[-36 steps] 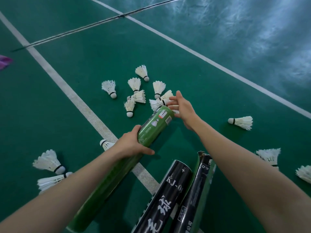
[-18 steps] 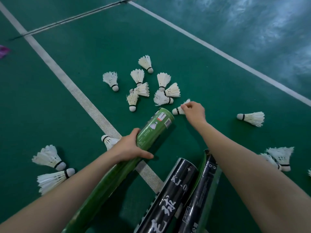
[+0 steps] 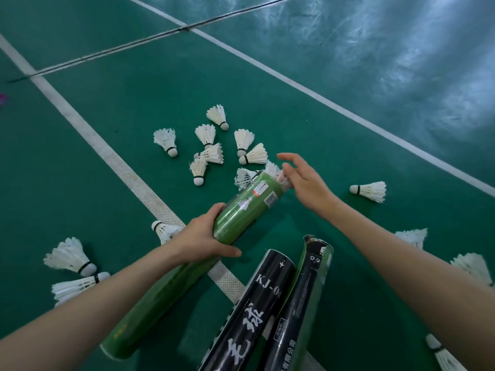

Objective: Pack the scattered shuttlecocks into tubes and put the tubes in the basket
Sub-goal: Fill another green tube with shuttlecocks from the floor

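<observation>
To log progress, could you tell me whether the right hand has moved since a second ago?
Yes, the right hand has drawn back off the shuttlecock cluster, toward the person, to the open end of the green tube.

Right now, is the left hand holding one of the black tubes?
No, the left hand grips the green tube, while both black tubes lie untouched beside it.

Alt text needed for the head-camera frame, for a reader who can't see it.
A person's left hand grips a green tube while the right hand is at its far end, where a shuttlecock pokes out. Loose shuttlecocks lie on the green court floor, two black tubes nearest the camera.
</observation>
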A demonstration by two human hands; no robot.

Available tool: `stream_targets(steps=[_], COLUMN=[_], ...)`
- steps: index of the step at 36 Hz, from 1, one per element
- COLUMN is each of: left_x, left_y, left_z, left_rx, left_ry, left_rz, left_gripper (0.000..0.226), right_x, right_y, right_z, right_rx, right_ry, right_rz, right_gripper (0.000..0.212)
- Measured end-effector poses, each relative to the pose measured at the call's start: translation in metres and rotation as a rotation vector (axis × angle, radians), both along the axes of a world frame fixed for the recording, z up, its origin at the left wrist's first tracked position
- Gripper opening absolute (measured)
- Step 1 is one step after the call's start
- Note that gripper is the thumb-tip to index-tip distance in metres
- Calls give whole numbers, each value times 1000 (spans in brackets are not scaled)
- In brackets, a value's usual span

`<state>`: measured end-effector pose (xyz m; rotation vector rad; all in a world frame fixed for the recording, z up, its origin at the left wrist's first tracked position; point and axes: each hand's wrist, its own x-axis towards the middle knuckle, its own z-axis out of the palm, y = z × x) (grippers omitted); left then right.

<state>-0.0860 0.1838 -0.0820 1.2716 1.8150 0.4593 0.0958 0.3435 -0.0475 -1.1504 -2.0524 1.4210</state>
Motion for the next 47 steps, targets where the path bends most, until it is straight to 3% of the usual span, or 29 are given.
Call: stream_targets(steps=[8, 14, 19, 23, 28, 32, 38, 43, 45, 47], left_x=[1, -5, -19, -30, -35, -37, -33, -26, -22, -17], left_y=[-5, -3, -10, -18, -23, -26, -26, -19, -16, -11], left_z=[7, 7, -6, -15, -21, -27, -29, -27, -27, -26], left_rx=[16, 7, -63, -125, -144, -161, -160, -151, -158, -154], left_ry=[-70, -37, -30, -26, -16, -44, -43, -5, 21, 50], left_rz=[13, 15, 97, 135, 126, 135, 125, 73, 53, 27], left_gripper=[94, 96, 100, 106, 103, 106, 104, 102, 103, 103], right_x=[0, -18, -29, -34, -44, -52, -49, -32, -24, -15], right_y=[-5, -3, 6, 20, 28, 24, 26, 39, 45, 49], right_z=[7, 3, -27, -56, -79, -94, -99, -78, -65, -51], right_rx=[-167, -288, -368, -89, 242, 346, 391, 441, 342, 119], right_ry=[-18, -46, 126, -157, -612, -800, -712, -464, -340, -164], right_rz=[135, 197, -108, -84, 150, 315, 100, -136, -222, -265], right_gripper=[90, 89, 50, 23, 37, 61, 58, 13, 19, 19])
